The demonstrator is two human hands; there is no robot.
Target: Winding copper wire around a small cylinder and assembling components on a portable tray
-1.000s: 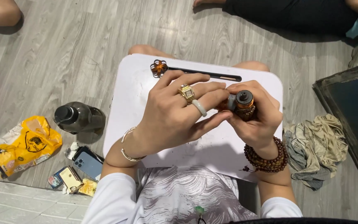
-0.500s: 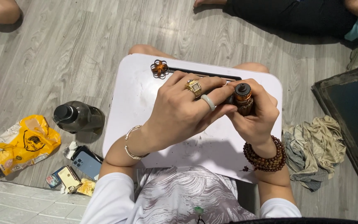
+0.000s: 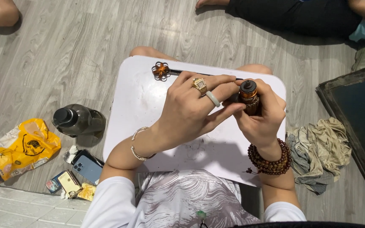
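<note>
A small brown bottle [image 3: 249, 98] with a dark cap stands upright in my right hand [image 3: 262, 118], whose fingers wrap its body. My left hand [image 3: 193, 110] reaches across from the left, its fingertips pressed to the bottle's side; it wears a gold ring and a pale green ring. Both hands hover over a white lap table [image 3: 148, 114] resting on my knees. A dark stick with an orange flower-shaped end [image 3: 161, 70] lies along the table's far edge, partly hidden behind my left fingers.
On the grey wood floor at left lie a dark bottle [image 3: 77, 120], a yellow bag [image 3: 20, 148], a blue phone [image 3: 87, 166] and small packets. A crumpled cloth [image 3: 320, 145] and a dark framed panel [image 3: 360, 118] are at right. Another person's legs cross the top.
Both hands shifted slightly with the bottle; my left fingers slid further along the bottle's side. The bottle stays upright in my right hand.
</note>
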